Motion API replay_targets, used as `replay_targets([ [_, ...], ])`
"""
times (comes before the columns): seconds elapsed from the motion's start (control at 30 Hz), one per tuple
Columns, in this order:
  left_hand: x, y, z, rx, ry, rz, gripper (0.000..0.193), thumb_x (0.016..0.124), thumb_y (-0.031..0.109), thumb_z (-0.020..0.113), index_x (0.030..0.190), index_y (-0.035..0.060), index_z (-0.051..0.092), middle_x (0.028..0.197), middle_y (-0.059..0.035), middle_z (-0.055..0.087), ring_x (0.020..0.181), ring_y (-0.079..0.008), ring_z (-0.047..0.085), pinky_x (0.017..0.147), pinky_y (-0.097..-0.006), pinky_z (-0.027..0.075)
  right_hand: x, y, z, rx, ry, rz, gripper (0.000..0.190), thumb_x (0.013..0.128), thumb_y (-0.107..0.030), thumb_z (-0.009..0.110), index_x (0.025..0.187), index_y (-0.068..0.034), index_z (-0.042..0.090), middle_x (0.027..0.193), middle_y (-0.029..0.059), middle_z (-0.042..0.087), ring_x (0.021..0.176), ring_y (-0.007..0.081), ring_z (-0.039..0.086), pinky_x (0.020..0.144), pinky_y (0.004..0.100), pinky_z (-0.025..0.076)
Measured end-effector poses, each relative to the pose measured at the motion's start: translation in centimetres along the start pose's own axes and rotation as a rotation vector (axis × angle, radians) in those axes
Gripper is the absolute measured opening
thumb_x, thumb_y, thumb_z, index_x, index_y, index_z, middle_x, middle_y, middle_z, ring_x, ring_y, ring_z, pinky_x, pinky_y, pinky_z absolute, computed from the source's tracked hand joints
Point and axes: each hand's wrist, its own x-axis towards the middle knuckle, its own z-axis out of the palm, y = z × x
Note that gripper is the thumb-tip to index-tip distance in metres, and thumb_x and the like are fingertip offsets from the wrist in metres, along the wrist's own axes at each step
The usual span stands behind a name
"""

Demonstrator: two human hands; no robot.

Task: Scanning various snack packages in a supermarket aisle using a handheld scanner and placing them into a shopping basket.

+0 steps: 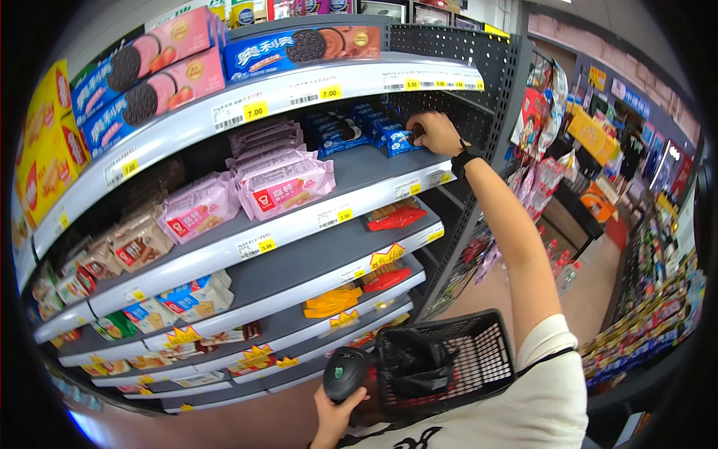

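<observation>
My right hand [437, 133] reaches onto a shelf, its fingers curled around the right end of a small blue packet of Oreo cookies [401, 142]. More blue Oreo packets [342, 134] lie in rows to the left of it and behind. The fingertips are partly hidden by the hand. Low in the view, my left hand [339, 412] grips the handle of a black handheld barcode scanner [346, 373], whose rounded head faces up. A black plastic shopping basket [477, 351] is beside the scanner, with a black plastic bag [415, 362] in it.
Pink wafer packets [286, 185] stand left on the same shelf. Larger Oreo boxes [305, 50] are on the shelf above. Price-tagged shelf edges [291, 233] curve across the view. A perforated black end panel [437, 50] bounds the rack. Hanging snack bags [538, 185] are at right.
</observation>
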Motion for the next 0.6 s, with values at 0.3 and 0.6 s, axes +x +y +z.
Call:
replay_targets([
  [0.3, 0.2, 1.6, 0.6, 0.149, 0.072, -0.054, 0.034, 0.077, 0.002, 0.07, 0.107, -0.0046, 0.056, 0.084, -0.0092, 0.065, 0.07, -0.0167, 0.065, 0.065, -0.0292, 0.054, -12.9, -7.4, 1.9, 0.372, 0.544, -0.085, 0.027, 0.078, 0.003, 0.061, 0.105, -0.002, 0.06, 0.09, 0.011, 0.06, 0.078, 0.022, 0.059, 0.071, 0.0294, 0.047],
  [0.6, -0.9, 0.1, -2.7, 0.347, 0.321, -0.127, 0.031, 0.077, -0.001, 0.066, 0.106, -0.0048, 0.055, 0.077, -0.0101, 0.059, 0.064, -0.0197, 0.061, 0.062, -0.0401, 0.057, -49.9, -9.8, 29.4, 0.838, -0.467, 0.712, 0.019, 0.075, -0.006, 0.059, 0.092, -0.006, 0.067, 0.082, 0.0143, 0.068, 0.077, 0.0276, 0.067, 0.071, 0.0373, 0.052],
])
